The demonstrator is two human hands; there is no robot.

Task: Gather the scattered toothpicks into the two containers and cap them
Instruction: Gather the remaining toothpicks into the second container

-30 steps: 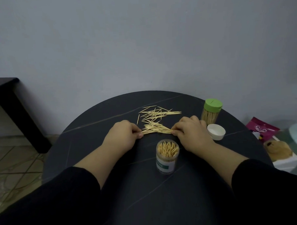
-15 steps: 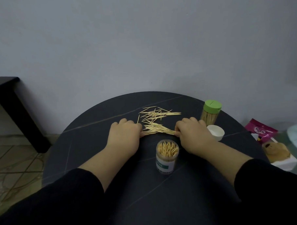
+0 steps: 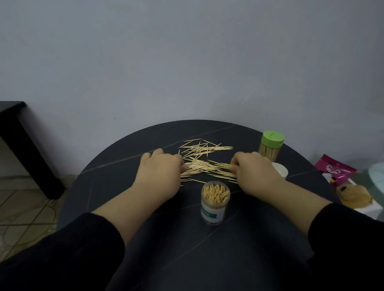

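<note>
Head view: left hand (image 3: 160, 172) and right hand (image 3: 252, 171) hide their fingers among toothpicks (image 3: 206, 166); grip unclear.

A round dark table (image 3: 127, 192) is seen. On it are spread loose toothpicks (image 3: 200, 158), an open toothpick-filled jar (image 3: 215, 201), a green-capped jar (image 3: 271, 145) and a white cap (image 3: 280, 169).

Left hand (image 3: 160, 171) knuckles-up, right hand (image 3: 252, 169) fingers curled — both low
</note>
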